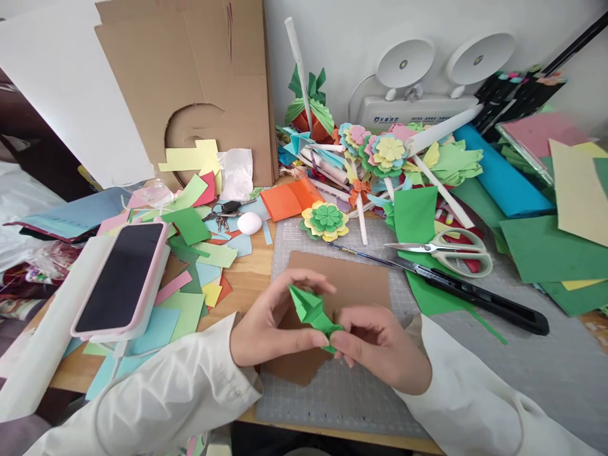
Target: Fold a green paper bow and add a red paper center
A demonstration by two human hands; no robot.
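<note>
A small folded piece of green paper (pixel 308 306), with pointed, leaf-like creases, is held up between both hands. My left hand (pixel 280 323) grips it from the left, thumb along its lower part and fingers curled behind. My right hand (pixel 380 345) pinches its lower right end between thumb and fingers. Below the hands, a piece of brown cardboard (pixel 351 272) lies on the grey cutting mat (pixel 294 405). Beyond the right hand are a black utility knife (pixel 484 301), scissors (pixel 451 250) and a strip of green paper (pixel 415 215).
A phone (pixel 121 275) in a pink case rests at the left among coloured paper scraps (pixel 175 310). Paper flowers (pixel 325 220) and rolled paper sticks lie at the back. A large cardboard sheet (pixel 228 69) leans on the wall. Green sheets (pixel 551 250) are stacked at the right.
</note>
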